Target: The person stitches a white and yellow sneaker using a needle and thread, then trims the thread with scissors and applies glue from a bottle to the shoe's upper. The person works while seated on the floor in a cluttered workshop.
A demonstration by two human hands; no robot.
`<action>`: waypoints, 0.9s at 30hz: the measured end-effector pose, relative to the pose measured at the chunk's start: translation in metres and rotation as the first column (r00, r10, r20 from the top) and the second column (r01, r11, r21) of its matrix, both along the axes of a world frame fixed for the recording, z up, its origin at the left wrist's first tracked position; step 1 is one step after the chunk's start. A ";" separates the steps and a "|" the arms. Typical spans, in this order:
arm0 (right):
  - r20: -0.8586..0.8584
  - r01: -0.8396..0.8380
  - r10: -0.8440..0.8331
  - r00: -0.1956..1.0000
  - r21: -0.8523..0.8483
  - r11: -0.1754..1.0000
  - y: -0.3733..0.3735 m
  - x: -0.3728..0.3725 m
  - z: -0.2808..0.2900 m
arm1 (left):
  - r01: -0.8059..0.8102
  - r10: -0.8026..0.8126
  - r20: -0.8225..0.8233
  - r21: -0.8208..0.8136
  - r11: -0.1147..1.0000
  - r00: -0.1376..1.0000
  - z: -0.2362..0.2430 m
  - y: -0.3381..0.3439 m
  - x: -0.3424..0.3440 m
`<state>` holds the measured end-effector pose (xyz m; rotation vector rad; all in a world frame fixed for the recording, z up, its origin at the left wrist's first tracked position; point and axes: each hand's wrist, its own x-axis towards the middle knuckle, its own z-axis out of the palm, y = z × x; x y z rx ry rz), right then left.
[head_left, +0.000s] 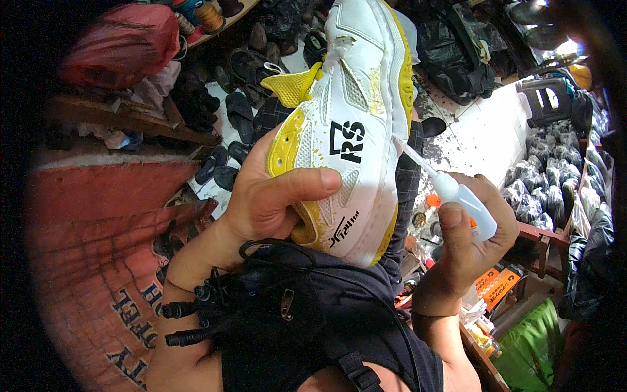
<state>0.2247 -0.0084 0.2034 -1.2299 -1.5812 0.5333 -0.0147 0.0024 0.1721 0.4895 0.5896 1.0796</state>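
Note:
A white and yellow sneaker (353, 91) lies on its side in my left hand (271, 196), toe toward the top of the view, with my thumb across its side panel. My right hand (473, 228) grips a small translucent glue bottle (480, 219) with an orange label. The bottle's long white nozzle (418, 160) points up-left, its tip at the seam between the shoe's upper and midsole. A black bag (294, 307) with a zip and cords sits against my body below the shoe.
Dark shoes (241, 117) lie on the pale tiled floor around me. Thread spools (209, 16) and a red plastic bag (117, 42) are at upper left, a red printed cloth (78, 248) at left. Plastic-wrapped shoes (542, 163) fill a right-side rack; orange boxes (503, 284) and green material (529, 336) lie lower right.

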 end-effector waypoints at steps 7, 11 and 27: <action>0.005 0.013 -0.013 1.000 -0.046 0.999 -0.003 0.000 0.003 | -0.011 0.011 0.008 0.011 1.000 1.000 0.001 0.000 0.003; 0.021 0.047 -0.044 0.999 -0.113 0.992 -0.006 -0.002 0.007 | -0.013 0.014 -0.042 0.017 1.000 0.999 -0.001 0.001 0.002; 0.080 0.037 -0.027 0.996 -0.127 0.991 0.003 -0.012 0.035 | -0.042 0.046 -0.098 0.036 0.998 0.994 -0.004 -0.002 0.007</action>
